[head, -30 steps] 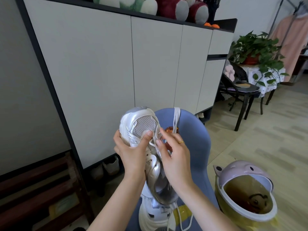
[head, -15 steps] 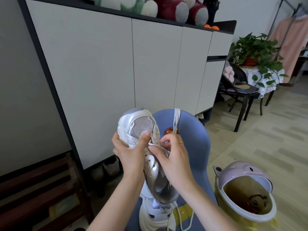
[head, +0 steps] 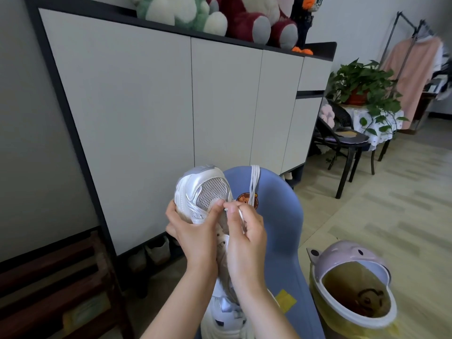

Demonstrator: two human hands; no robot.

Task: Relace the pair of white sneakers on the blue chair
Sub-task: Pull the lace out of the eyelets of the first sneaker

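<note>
Holding the sneaker (head: 203, 192) toe-up over the blue chair (head: 281, 216) in my left hand (head: 193, 231), my right hand (head: 247, 228) pinches the lace (head: 241, 215) at the lowest eyelets, threading next.

A home, by the look of an entryway running into a living area. Behind the held sneaker (head: 203, 192) stands a tall cabinet (head: 151, 123) with plush toys (head: 247, 18) along its top and shoes (head: 156, 250) tucked underneath. Far right of the grip are a potted plant (head: 362, 86) on a cloth-covered table, a black chair (head: 347, 143) and a clothes rack (head: 413, 59). A cartoon bin (head: 352, 282) sits low right on the wood-look floor (head: 391, 204).
</note>
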